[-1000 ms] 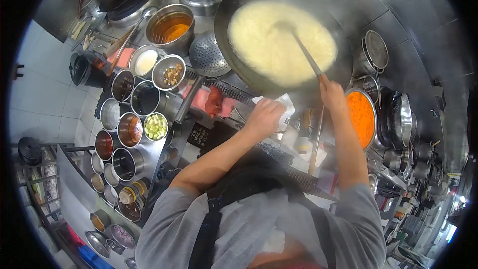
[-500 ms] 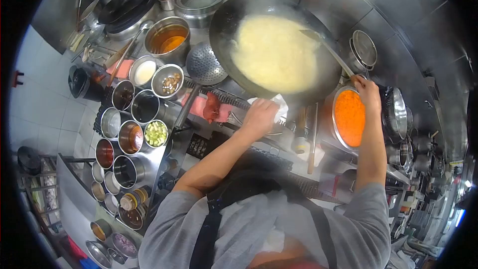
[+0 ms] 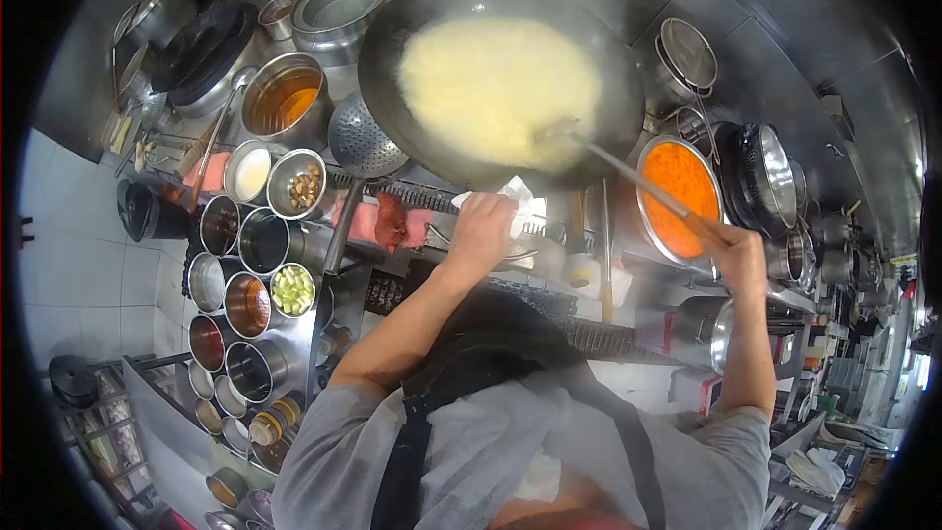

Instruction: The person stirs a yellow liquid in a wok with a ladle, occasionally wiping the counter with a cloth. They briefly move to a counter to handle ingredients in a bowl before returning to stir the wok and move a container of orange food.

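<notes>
A large black wok (image 3: 618,69) holds a steaming, pale yellow, thick-looking mass (image 3: 496,83). My right hand (image 3: 738,257) is closed around the wooden handle of a long spatula (image 3: 643,182). The spatula's blade lies in the near right part of the yellow food, partly sunk in it. At the wok's near edge, my left hand (image 3: 483,233) is closed on a white cloth (image 3: 527,206). The fingers and cloth press against the rim, and what lies under them is hidden. A metal pot of orange liquid (image 3: 679,198) stands beneath the spatula's shaft, right of the wok.
Left of the wok rests a perforated skimmer (image 3: 363,140). Several metal pots hold sauces and ingredients, including chopped green pieces (image 3: 292,290) and an amber liquid (image 3: 285,103). Pink and red cloths (image 3: 391,223) lie near my left hand. Strainers (image 3: 689,51) and stacked pans (image 3: 775,167) stand right.
The spatula blade has swept from the wok's far right toward its near side. My right hand has come back toward my body. My left hand stays at the rim; the camera view has shifted.
</notes>
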Demonstrator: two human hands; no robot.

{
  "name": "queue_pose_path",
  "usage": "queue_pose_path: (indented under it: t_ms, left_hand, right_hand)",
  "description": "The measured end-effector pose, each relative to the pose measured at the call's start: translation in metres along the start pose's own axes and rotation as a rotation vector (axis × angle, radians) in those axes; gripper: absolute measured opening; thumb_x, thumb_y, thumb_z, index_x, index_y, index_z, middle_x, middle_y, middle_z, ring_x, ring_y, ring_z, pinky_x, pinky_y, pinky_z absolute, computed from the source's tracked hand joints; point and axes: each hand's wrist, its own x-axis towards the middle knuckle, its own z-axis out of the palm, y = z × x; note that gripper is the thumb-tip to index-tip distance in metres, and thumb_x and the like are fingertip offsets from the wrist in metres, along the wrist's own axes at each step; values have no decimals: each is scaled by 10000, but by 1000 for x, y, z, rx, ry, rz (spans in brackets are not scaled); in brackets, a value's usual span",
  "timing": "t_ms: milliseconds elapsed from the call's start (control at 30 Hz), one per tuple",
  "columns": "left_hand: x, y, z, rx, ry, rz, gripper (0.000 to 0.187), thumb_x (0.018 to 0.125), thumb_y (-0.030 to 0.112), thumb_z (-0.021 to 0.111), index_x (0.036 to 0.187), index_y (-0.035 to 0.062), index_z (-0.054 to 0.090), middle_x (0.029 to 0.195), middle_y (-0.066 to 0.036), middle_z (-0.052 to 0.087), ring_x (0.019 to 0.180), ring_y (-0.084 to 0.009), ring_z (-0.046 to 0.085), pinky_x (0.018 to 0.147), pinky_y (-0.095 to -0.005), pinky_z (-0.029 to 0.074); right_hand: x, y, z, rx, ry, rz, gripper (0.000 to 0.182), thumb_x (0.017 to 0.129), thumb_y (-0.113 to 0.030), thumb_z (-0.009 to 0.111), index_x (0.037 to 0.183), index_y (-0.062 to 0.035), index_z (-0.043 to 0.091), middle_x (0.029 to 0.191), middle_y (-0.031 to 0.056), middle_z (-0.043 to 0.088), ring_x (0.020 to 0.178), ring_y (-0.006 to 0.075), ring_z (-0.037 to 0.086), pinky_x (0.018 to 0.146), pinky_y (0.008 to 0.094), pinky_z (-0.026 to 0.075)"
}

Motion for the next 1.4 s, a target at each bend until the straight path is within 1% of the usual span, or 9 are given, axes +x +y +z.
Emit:
queue_pose_path:
  t_ms: [100,167,267,367,667,867,1000,1333,1400]
  left_hand:
    - [-3,-3,-2,-10,-17,-6,113,815,21,597,927,13,611,910,-141,617,868,-343,568,795,-444,441]
    - [-3,-4,-2,-8,-32,-16,131,822,20,616,952,6,614,953,-142,627,893,-344,575,811,-438,446]
    - [-4,-5,-2,3,-36,-20,125,824,16,616,948,7,614,953,-140,630,893,-342,577,814,-438,446]
    - [-4,-7,-1,0,-32,6,105,832,20,609,936,10,614,940,-139,634,880,-341,578,812,-434,447]
    - [-4,-3,-3,27,-42,-10,100,839,31,604,937,11,613,939,-134,641,890,-336,587,819,-442,450]
    - [-5,0,-5,60,-62,-39,102,847,45,605,944,17,619,947,-139,645,909,-348,587,836,-448,454]
    - [-7,-1,-2,67,-46,-32,102,847,48,605,943,17,619,949,-140,646,913,-350,587,836,-452,453]
    - [-2,1,-1,59,-18,-4,106,807,43,552,894,28,610,848,-147,603,849,-351,564,777,-456,441]
    - [-1,2,-2,48,-35,-2,99,812,29,556,895,29,609,840,-145,598,836,-349,558,767,-454,434]
  right_hand:
    - [4,-9,43,72,-40,24,287,787,-130,744,1052,-24,718,880,209,702,779,263,726,695,334,543]
    - [12,-8,74,90,-37,-150,277,803,-137,736,1068,-60,722,900,205,695,810,300,718,714,348,547]
    - [32,-21,113,122,-94,-250,341,832,-147,687,1173,-167,682,848,215,674,803,371,674,707,425,531]
    - [62,-34,148,102,-93,-281,356,850,-172,656,1205,-178,654,833,228,657,819,406,648,715,474,510]
    - [160,-80,180,3,-6,-119,287,928,-310,547,1185,-227,646,908,242,658,915,426,626,800,510,500]
    - [187,-72,136,-135,56,-117,277,912,-285,549,1143,-196,672,1014,219,662,993,400,623,879,470,500]
    - [175,-42,83,-56,74,-64,271,890,-291,591,1096,-156,705,972,190,683,954,378,651,841,438,503]
    - [60,-10,-41,-173,127,4,314,832,-245,685,1089,-64,704,933,209,695,871,319,703,771,362,524]
    - [37,6,-51,-184,117,-37,329,806,-179,709,1102,-36,694,924,228,690,837,313,707,740,358,524]
